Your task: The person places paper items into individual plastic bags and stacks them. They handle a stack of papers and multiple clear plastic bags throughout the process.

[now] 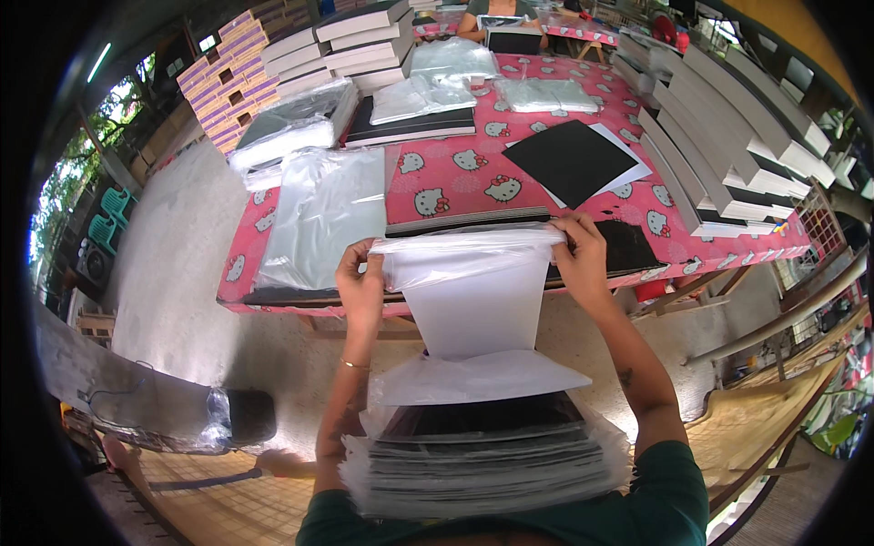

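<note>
1. My left hand (361, 278) and right hand (580, 259) each pinch a top corner of the clear bag (464, 250) — white sheet (475, 309) half inside, above the lap stack (482, 460).
2. Next, I judge — seat the sheet fully, grip kept even.

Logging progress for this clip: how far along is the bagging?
Done: a stack of bagged flat items rests on the lap. In hand: left hand and right hand hold a clear plastic bag around a white sheet. Left: loose bags and unbagged stacks on the table.
</note>
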Motion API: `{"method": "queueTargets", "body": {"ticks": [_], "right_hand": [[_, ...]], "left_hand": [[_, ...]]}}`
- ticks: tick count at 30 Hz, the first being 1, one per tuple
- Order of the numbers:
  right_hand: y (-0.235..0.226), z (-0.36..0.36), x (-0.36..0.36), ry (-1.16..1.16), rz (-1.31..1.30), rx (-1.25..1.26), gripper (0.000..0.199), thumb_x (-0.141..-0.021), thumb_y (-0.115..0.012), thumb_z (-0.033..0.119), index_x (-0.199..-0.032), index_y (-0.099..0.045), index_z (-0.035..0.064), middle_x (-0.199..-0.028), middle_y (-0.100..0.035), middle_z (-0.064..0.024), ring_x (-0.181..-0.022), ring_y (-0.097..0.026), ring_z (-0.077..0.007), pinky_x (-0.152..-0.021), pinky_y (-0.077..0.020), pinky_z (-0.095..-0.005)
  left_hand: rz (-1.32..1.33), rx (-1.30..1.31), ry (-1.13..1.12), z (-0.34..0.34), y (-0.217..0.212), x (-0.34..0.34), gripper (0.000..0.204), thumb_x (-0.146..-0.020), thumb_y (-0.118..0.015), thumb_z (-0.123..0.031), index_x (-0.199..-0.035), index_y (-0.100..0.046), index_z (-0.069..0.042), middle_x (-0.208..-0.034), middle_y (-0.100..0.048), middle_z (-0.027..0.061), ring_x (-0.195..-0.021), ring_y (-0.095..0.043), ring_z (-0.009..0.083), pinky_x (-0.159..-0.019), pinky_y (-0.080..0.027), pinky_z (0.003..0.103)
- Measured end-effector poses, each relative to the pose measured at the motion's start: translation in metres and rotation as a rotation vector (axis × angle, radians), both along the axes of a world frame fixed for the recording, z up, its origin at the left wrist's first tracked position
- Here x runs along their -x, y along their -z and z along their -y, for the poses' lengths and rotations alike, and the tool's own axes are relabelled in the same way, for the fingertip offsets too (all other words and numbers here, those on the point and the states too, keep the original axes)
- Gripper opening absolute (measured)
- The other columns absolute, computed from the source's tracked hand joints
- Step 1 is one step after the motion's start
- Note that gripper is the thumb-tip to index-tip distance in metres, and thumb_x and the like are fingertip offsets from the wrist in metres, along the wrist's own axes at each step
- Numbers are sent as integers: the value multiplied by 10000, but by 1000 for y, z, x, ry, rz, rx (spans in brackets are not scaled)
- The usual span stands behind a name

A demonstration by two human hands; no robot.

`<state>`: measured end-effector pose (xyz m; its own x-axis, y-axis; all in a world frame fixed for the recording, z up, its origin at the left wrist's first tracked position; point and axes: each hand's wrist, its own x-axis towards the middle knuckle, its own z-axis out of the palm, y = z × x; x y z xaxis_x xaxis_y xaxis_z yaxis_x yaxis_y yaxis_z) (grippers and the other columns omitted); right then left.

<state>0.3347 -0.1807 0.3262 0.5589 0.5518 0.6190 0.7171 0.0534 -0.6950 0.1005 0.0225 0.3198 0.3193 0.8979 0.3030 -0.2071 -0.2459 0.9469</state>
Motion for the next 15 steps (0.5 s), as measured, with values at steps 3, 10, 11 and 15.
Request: {"method": "queueTargets", "body": {"ticks": [3, 10, 11, 15], "right_hand": [[-17, 28, -3, -264, -547, 140, 263, -770, -575, -38, -1019, -639, 15, -894, -601, -55, -696, -565, -134, -577, -449, -246], [170, 89, 21, -439, -1634, -29, 346, -883, -580, 168, -1188, -533, 11, -1031, -609, -59, -926, -575, -143, -775, -490, -298], [170, 90, 38, -310, -1525, 44, 321, -890, -579, 160, -1172, -546, 11, -1008, -612, -60, -903, -576, -139, -759, -485, -293], [226, 84, 87, 163, -1043, 44, 218, -923, -562, 172, -1049, -609, 0, -866, -611, -58, -796, -567, -112, -690, -465, -263]], "left_hand": [[-28, 176, 331, -16, 4, 28, 70, -856, -627, -73, -870, -630, -4, -668, -591, 21, -535, -520, 62, -454, -413, 231], [37, 864, 539, 44, 30, 50, 192, -878, -594, -193, -958, -669, -36, -872, -659, 66, -869, -621, 147, -724, -521, 287], [28, 832, 516, 54, 58, 57, 194, -876, -593, -191, -959, -669, -34, -874, -660, 68, -869, -620, 147, -725, -520, 287], [-188, 624, 390, 64, 161, 86, 202, -870, -588, -185, -965, -668, -26, -881, -661, 77, -868, -620, 149, -729, -517, 286]]}}
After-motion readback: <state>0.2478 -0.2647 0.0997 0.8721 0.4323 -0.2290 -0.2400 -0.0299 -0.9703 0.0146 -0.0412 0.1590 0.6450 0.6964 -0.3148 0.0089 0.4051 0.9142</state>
